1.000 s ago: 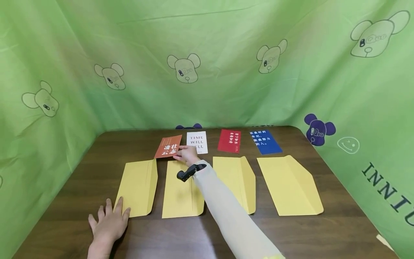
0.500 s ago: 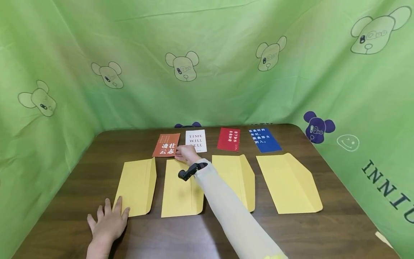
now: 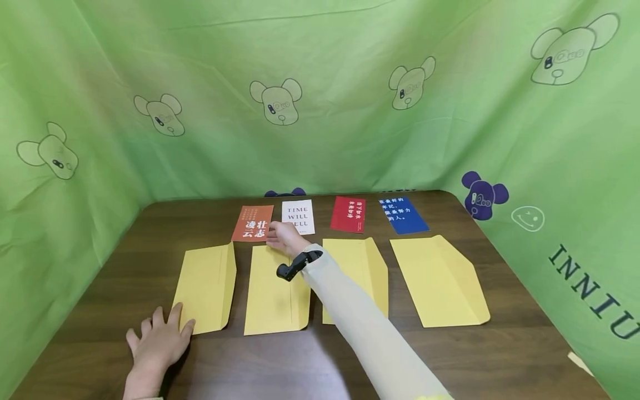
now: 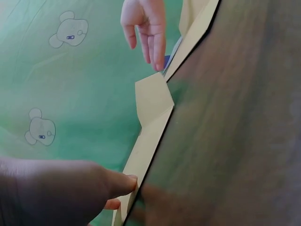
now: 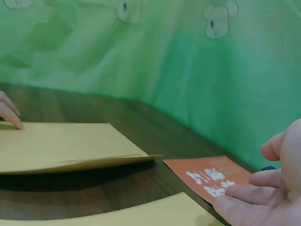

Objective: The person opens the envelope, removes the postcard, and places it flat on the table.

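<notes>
In the head view, an orange card (image 3: 252, 223) with white characters lies flat at the back left of the table. My right hand (image 3: 287, 238) hovers at its right edge; the right wrist view has the thumb apart from the loosely extended fingers (image 5: 249, 200), which overlap the card's near corner. Whether they touch it I cannot tell. Left of centre, my left hand (image 3: 159, 340) rests spread on the table, fingertips at the lower left corner of the leftmost yellow envelope (image 3: 205, 289). That envelope's flap (image 4: 154, 99) stands partly raised in the left wrist view.
A white card (image 3: 297, 211), a red card (image 3: 348, 214) and a blue card (image 3: 404, 215) lie along the back. More yellow envelopes (image 3: 437, 280) form a row before them, one partly under my right forearm. Green printed cloth (image 3: 215, 150) encloses the table.
The orange card, tilted in my right hand a second ago, has come down flat on the table. My right fingers have loosened from it. My left hand keeps its place by the envelope.
</notes>
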`<state>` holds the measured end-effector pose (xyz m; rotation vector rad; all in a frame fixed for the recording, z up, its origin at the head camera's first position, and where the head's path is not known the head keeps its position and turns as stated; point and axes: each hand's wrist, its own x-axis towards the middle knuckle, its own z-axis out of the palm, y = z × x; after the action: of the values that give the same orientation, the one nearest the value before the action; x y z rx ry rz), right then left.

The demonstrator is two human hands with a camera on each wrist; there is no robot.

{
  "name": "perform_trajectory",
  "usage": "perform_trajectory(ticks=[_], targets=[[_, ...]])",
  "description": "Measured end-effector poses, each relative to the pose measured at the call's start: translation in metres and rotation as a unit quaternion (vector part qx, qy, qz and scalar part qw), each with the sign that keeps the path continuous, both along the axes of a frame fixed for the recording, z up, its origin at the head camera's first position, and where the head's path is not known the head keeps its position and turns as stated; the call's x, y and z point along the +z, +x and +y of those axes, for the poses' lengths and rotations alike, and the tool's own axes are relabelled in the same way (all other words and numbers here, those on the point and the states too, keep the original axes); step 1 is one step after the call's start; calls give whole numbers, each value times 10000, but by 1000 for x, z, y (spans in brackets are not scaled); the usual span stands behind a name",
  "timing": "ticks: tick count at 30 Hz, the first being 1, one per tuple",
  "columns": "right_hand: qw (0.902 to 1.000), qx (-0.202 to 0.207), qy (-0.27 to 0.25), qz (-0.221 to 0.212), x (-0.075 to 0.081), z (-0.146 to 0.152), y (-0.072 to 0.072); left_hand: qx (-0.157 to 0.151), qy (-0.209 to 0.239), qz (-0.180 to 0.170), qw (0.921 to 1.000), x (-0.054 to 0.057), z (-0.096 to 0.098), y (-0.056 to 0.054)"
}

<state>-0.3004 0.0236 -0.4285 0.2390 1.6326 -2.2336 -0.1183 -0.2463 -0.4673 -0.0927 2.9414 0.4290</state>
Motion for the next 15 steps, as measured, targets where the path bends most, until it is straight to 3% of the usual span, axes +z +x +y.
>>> perform_trajectory(ticks=[7,15], targets=[[9960,590,-652,126,8,11,26,-38,37,33,10000,4,-6,-8],[9904,1160,-682,325,5,56,70,-114,-48,300,9995,12,-1,-12]])
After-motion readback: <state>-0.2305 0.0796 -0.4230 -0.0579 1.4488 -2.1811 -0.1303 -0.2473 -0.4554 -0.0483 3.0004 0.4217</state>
